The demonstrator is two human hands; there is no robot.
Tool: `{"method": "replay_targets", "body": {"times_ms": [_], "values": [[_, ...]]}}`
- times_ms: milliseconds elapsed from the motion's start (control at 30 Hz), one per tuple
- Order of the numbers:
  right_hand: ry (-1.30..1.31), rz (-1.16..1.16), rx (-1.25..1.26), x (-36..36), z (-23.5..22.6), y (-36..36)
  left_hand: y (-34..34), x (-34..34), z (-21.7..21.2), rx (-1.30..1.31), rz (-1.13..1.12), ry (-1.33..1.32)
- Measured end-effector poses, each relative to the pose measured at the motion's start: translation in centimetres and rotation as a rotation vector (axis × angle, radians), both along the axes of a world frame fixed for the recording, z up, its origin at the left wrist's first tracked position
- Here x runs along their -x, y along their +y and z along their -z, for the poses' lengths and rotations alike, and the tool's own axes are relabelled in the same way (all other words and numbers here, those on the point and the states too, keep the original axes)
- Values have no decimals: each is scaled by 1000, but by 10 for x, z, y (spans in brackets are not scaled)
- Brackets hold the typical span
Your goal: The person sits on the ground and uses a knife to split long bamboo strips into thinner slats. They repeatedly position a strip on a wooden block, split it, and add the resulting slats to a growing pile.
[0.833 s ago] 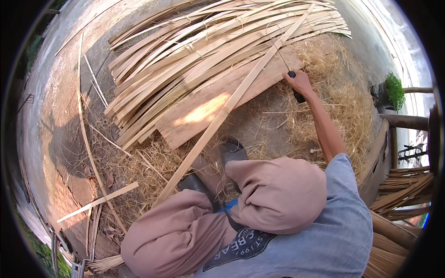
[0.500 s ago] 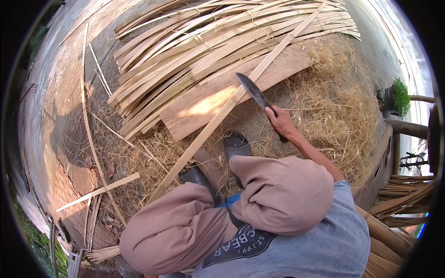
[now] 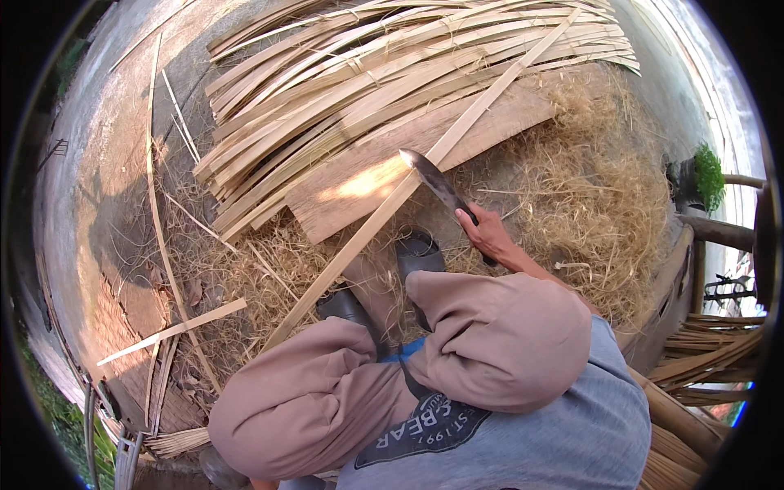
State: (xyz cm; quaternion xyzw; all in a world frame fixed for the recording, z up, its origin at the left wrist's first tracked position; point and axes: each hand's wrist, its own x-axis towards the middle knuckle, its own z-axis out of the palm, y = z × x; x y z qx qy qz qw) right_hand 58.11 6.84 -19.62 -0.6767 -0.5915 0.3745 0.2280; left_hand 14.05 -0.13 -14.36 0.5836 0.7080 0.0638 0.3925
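Observation:
My right hand (image 3: 488, 237) is closed round the black handle of a large knife (image 3: 439, 186). The broad dark blade points up and to the left, and its front part lies across a long pale bamboo strip (image 3: 371, 227). This strip runs slantwise from beside my left knee up over a wooden board (image 3: 327, 214) and onto the pile of strips behind. Its near end is hidden by my left leg. Only a sliver of skin shows at the bottom edge below that knee; my left hand itself is out of sight.
Beyond the board lies a thick pile of split bamboo strips (image 3: 327, 122). Curly shavings (image 3: 596, 196) cover the ground on the right and around my sandals (image 3: 420, 253). Loose strips (image 3: 155, 204) lie at left. A potted green plant (image 3: 707, 175) and bundled strips (image 3: 710, 351) stand at right.
The knife and my right hand have moved down and slightly left, toward me, along the bamboo strip. The strip has stayed nearly in place.

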Motion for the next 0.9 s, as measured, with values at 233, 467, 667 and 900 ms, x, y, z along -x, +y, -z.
{"method": "replay_targets", "body": {"times_ms": [233,467,667,900], "values": [[177,168,177,0,-9,5,4,-3,-1,-4,7,1],[190,128,204,0,-4,-8,4,-8,-2,-10,5,-4],[275,304,237,-2,-3,-2,10,-10,-1,-23,8,1],[332,389,193,26,4,0,13,-14,-1,-27,17,-5]]}}
